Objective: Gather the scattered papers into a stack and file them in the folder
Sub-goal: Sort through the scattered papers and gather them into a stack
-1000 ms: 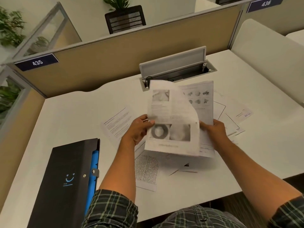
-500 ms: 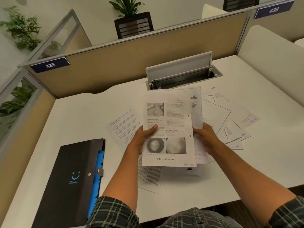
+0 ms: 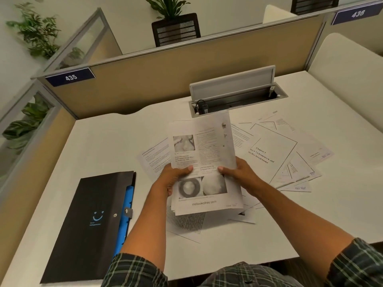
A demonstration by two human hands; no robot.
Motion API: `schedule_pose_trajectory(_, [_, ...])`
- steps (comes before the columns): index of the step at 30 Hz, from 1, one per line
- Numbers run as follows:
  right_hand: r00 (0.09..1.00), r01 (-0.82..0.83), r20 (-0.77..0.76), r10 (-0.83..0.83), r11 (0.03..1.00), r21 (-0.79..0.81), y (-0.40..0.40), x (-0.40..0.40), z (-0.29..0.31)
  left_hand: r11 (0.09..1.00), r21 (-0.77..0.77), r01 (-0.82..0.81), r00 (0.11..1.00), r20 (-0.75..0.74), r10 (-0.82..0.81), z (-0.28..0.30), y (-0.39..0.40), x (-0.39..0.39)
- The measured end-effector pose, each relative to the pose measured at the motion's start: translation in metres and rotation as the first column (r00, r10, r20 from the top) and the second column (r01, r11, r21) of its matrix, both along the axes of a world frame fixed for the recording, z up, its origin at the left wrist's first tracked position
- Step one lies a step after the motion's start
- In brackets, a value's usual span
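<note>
Head view: one white desk (image 3: 103,146). One black folder (image 3: 89,224), front left, lower edge cut off. Loose papers (image 3: 273,154) overlap on the desk; count unclear. Small stack (image 3: 205,162) held above them, sheets uncountable. Two hands: left hand (image 3: 172,179) and right hand (image 3: 238,172) grip its sides, thumbs on top, other fingers hidden.

The folder (image 3: 91,222) lies left on the desk (image 3: 107,146) — loose papers (image 3: 275,156) right (cable box (image 3: 234,96) behind).

A small stack of papers (image 3: 204,162) is held up between both grips. More papers (image 3: 275,154) lie scattered right of them. The black folder (image 3: 91,224) lies shut to the left.
</note>
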State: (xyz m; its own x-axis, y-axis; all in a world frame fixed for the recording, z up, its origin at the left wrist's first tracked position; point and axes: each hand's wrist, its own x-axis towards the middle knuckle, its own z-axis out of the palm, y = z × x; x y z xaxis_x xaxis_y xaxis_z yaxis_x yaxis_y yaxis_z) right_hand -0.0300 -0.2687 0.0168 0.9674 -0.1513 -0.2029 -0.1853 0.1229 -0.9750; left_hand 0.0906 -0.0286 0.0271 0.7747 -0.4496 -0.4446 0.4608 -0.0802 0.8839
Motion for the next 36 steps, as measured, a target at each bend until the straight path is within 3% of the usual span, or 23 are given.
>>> schedule_pose_trajectory(3, [1.0, 0.003, -0.012, -0.006, 0.968, -0.251, -0.005, 0.008, -0.004, 0.992, 0.072, -0.108, 0.994, 0.017, 0.107, -0.004, 0.01, 0.004])
schedule_pose_trajectory(5, [0.994, 0.063, -0.051, -0.099, 0.876, -0.478, -0.013, 0.015, -0.011, 0.975, 0.089, -0.203, 0.979, 0.004, 0.203, -0.009, 0.021, 0.008])
schedule_pose_trajectory(7, [0.989, -0.008, -0.11, -0.095, 0.724, -0.689, -0.019, 0.021, -0.017, 0.954, 0.09, -0.287, 0.958, -0.004, 0.288, -0.014, 0.032, 0.012])
schedule_pose_trajectory(9, [0.972, -0.209, -0.236, 0.013, 0.517, -0.83, -0.02, 0.025, -0.02, 0.941, 0.095, -0.325, 0.944, -0.031, 0.329, -0.018, 0.04, 0.015])
schedule_pose_trajectory(11, [0.93, -0.366, -0.36, 0.077, 0.305, -0.879, -0.015, 0.028, -0.023, 0.942, 0.117, -0.315, 0.946, -0.046, 0.322, -0.02, 0.045, 0.015])
schedule_pose_trajectory(14, [0.91, -0.406, -0.399, 0.11, 0.058, -0.912, -0.004, 0.029, -0.032, 0.943, 0.141, -0.301, 0.95, -0.044, 0.31, -0.021, 0.047, 0.014])
schedule_pose_trajectory(24, [0.936, -0.204, -0.27, 0.224, -0.278, -0.938, 0.01, 0.03, -0.038, 0.95, 0.029, -0.311, 0.943, -0.118, 0.312, -0.025, 0.06, 0.01])
schedule_pose_trajectory(26, [0.958, -0.193, -0.237, 0.162, -0.248, -0.949, 0.006, 0.031, -0.033, 0.951, 0.003, -0.308, 0.944, -0.128, 0.305, -0.024, 0.061, 0.008])
schedule_pose_trajectory(28, [0.988, -0.154, -0.154, -0.008, -0.084, -0.984, 0.001, 0.035, -0.025, 0.957, -0.033, -0.287, 0.949, -0.142, 0.28, -0.022, 0.062, 0.007])
schedule_pose_trajectory(31, [0.936, 0.142, 0.044, -0.349, 0.258, -0.956, -0.008, 0.039, -0.009, 0.962, -0.08, -0.26, 0.958, -0.147, 0.247, -0.023, 0.063, 0.006])
schedule_pose_trajectory(33, [0.84, 0.405, 0.17, -0.516, 0.386, -0.829, -0.013, 0.04, 0.006, 0.967, -0.083, -0.24, 0.965, -0.133, 0.228, -0.023, 0.061, 0.007])
schedule_pose_trajectory(36, [0.823, 0.553, 0.32, -0.468, 0.539, -0.635, -0.015, 0.041, 0.027, 0.971, -0.101, -0.218, 0.969, -0.138, 0.203, -0.021, 0.054, 0.007])
